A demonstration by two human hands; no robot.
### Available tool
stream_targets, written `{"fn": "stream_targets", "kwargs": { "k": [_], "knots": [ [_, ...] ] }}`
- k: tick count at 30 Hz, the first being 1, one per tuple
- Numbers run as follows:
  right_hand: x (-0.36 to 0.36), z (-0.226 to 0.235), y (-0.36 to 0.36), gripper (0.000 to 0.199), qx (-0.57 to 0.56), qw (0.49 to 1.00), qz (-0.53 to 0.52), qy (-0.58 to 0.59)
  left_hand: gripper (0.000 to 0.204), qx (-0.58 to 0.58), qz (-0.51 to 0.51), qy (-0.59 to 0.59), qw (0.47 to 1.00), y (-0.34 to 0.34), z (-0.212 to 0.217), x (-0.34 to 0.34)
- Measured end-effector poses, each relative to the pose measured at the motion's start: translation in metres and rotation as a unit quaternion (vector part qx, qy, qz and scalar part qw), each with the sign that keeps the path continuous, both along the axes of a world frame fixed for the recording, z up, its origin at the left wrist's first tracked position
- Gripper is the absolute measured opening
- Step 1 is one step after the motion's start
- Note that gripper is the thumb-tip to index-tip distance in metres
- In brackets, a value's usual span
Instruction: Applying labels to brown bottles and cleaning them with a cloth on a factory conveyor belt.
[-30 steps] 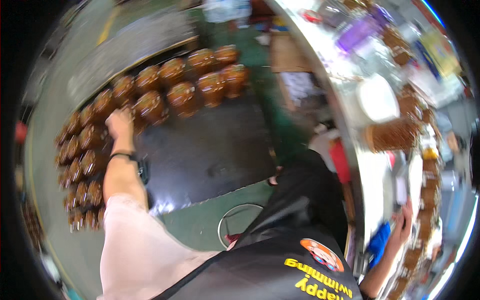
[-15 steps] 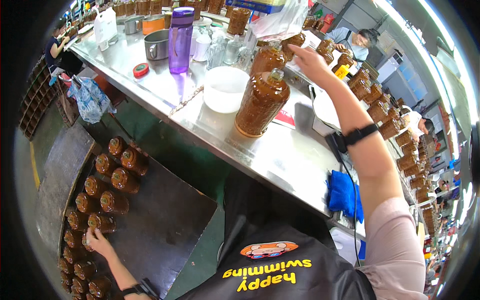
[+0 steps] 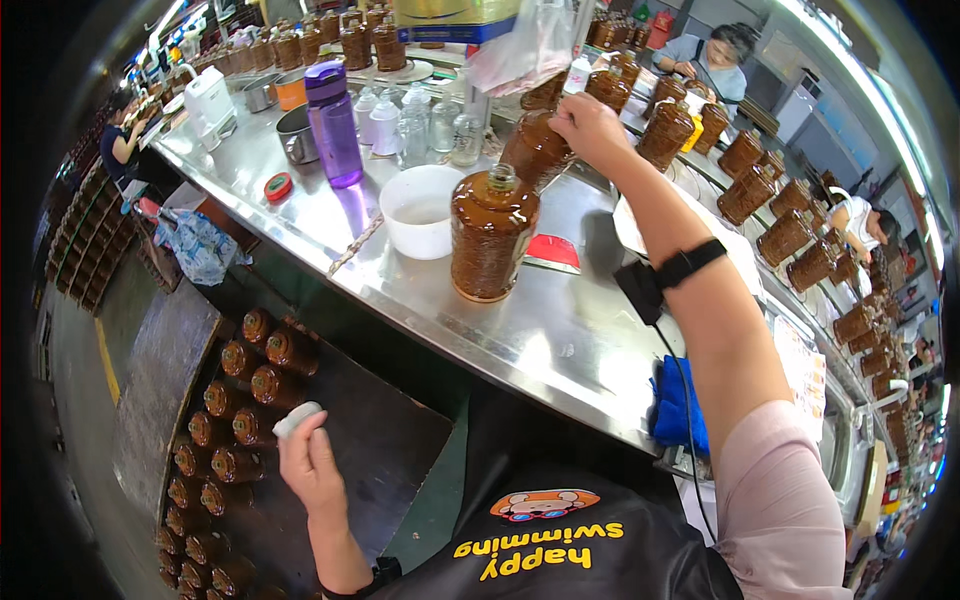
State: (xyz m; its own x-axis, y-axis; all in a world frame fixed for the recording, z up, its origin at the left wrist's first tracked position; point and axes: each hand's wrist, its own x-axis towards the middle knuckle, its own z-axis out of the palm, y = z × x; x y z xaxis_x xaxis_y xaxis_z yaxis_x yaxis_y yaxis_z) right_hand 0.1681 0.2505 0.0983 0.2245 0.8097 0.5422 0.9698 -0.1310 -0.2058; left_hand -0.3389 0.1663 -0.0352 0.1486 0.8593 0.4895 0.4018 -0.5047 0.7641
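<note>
My right hand (image 3: 592, 128) reaches over the metal table and closes round the neck of a glossy brown jar (image 3: 535, 152), which leans to one side. Its fingers hide the jar's top. Nearer to me a second brown jar (image 3: 492, 240) with a clear glass neck stands upright, next to a white bowl (image 3: 422, 212). Low on the left, above a dark board, my left hand (image 3: 315, 470) pinches a small whitish rounded piece (image 3: 298, 419); its exact kind is unclear.
Many brown jars (image 3: 235, 465) stand on the dark board (image 3: 350, 440) below the table. A purple bottle (image 3: 335, 130), metal cups and clear glass bottles (image 3: 443, 125) occupy the table's far side. A blue cloth (image 3: 678, 405) lies near its front edge. Another person (image 3: 715, 70) works across the conveyor.
My left hand has risen from the jars on the board and now shows a whitish piece in its fingers. My right hand has gone from pointing to gripping the rear jar, now tilted.
</note>
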Motion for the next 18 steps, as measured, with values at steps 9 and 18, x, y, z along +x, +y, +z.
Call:
{"fn": "stream_targets", "kwargs": {
  "k": [9, 18],
  "knots": [
    [-0.022, 0.098, -0.227, 0.014, 0.054, 0.975, 0.073, 0.203, 0.051, -0.006, -0.461, -0.135, 0.877, -0.006, 0.066, 0.203],
    [-0.021, 0.002, -0.361, 0.03, 0.14, 0.893, -0.166, 0.394, 0.068, -0.503, -0.689, -0.214, 0.475, -0.135, 0.065, 0.364]
  ]
}}
